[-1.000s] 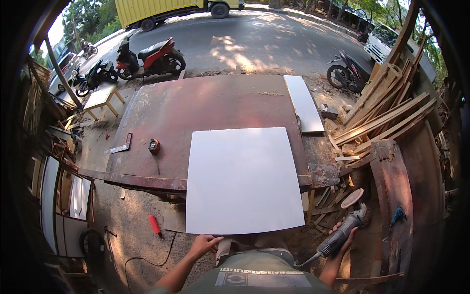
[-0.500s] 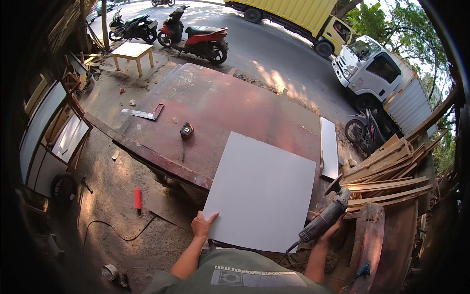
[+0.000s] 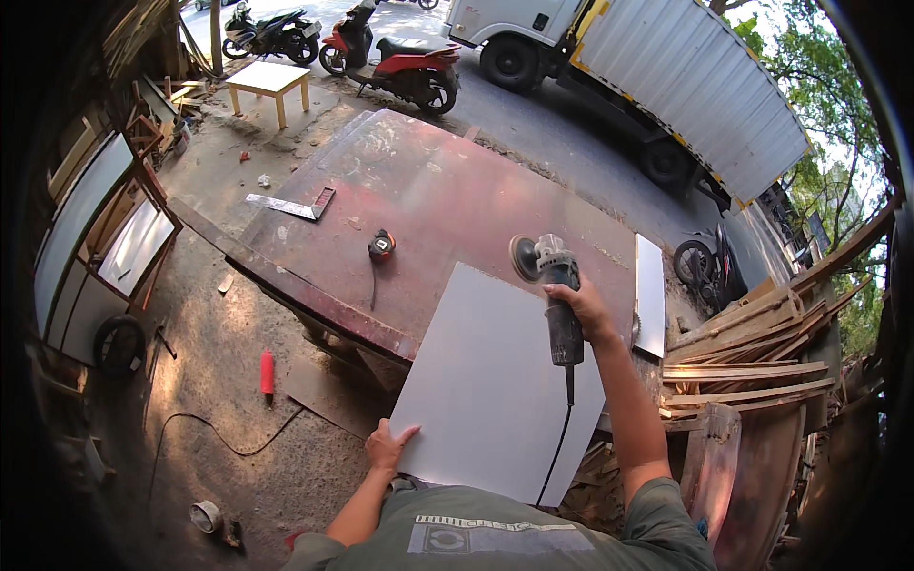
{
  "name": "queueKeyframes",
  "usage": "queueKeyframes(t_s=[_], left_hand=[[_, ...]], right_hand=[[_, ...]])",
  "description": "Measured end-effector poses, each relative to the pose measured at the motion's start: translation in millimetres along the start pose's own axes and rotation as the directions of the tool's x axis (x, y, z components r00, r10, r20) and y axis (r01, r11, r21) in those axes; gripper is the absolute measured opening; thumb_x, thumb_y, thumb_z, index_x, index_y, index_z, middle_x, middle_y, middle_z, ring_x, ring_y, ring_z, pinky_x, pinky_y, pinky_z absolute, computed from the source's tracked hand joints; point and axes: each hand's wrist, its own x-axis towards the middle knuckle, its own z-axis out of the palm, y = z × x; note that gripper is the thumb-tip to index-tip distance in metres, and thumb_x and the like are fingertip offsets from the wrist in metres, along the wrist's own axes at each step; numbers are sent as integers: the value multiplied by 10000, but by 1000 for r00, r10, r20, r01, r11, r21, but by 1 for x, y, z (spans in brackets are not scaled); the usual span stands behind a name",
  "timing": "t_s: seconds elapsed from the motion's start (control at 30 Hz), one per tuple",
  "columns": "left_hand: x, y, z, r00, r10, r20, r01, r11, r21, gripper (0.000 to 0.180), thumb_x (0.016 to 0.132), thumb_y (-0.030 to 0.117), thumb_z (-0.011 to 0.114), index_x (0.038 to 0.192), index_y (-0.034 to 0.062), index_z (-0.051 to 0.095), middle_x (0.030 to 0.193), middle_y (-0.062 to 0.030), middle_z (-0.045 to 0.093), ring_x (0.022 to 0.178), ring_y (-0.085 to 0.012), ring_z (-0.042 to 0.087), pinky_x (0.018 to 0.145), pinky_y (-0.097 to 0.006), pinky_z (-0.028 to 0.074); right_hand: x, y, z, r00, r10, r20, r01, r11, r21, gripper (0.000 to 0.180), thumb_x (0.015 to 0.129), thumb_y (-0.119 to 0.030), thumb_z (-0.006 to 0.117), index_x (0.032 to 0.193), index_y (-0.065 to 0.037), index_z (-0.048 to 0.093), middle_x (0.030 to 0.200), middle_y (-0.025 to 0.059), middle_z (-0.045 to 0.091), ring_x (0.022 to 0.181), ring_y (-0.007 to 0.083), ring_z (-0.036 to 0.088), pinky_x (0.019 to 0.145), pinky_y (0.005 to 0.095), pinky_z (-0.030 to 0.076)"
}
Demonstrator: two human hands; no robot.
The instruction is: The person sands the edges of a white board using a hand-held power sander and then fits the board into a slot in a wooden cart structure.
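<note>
A white square panel [image 3: 476, 381] lies on the near part of a worn reddish table [image 3: 400, 181] and juts past its front edge. My left hand [image 3: 386, 445] grips the panel's left edge near its front corner, thumb on top. Over the far right part of the panel, my right hand [image 3: 583, 303] is closed round an angle grinder [image 3: 564, 328]. Its round disc [image 3: 523, 257] faces left, tilted, just beyond the panel's far edge. The grinder's black cord [image 3: 557, 452] hangs down across the panel.
On the table are a tape measure [image 3: 382, 246] and a metal try square [image 3: 295, 206]. A narrow white board [image 3: 649, 295] lies at the right edge. Wood strips [image 3: 743, 376] are piled at right. A red bottle [image 3: 268, 373] is on the ground. A truck [image 3: 666, 95] passes on the road.
My right hand has brought the grinder up and left, from beside the panel's right edge to above its far part. My left hand stays on the panel. The white truck has moved left.
</note>
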Motion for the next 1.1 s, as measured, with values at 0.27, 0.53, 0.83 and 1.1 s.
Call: queueKeyframes(t_s=[0.27,0.53,0.83,1.1], left_hand=[[4,-11,15,997,55,-45,-57,997,-43,709,716,702,774,928,49,601,789,-214,705,756,-436,694,673,-518,535],[1,-16,20,993,86,-78,-88,996,-20,732,719,716,759,920,33,591,776,-234,687,737,-464,673,642,-526,520],[4,-22,17,995,95,-41,-95,995,0,762,720,749,732,946,34,602,786,-240,684,760,-462,674,661,-524,522],[3,-13,15,997,77,-12,-77,995,-62,739,731,698,769,984,21,615,844,-225,703,805,-439,687,701,-507,531]], right_hand=[[79,35,103,1000,16,11,-9,897,-441,800,681,-347,873,1220,99,484,1120,242,649,1004,295,678,877,374,540],[85,38,100,997,72,-12,-64,779,-624,910,702,-459,839,1300,113,460,1195,286,641,1102,352,660,942,384,512],[44,79,7,980,143,-135,-193,833,-519,884,743,-389,836,1376,77,432,1219,220,635,1129,288,634,967,367,495],[-12,120,-112,950,129,-283,-247,866,-434,777,756,-336,844,1325,55,486,1091,128,645,948,190,628,844,323,525]])
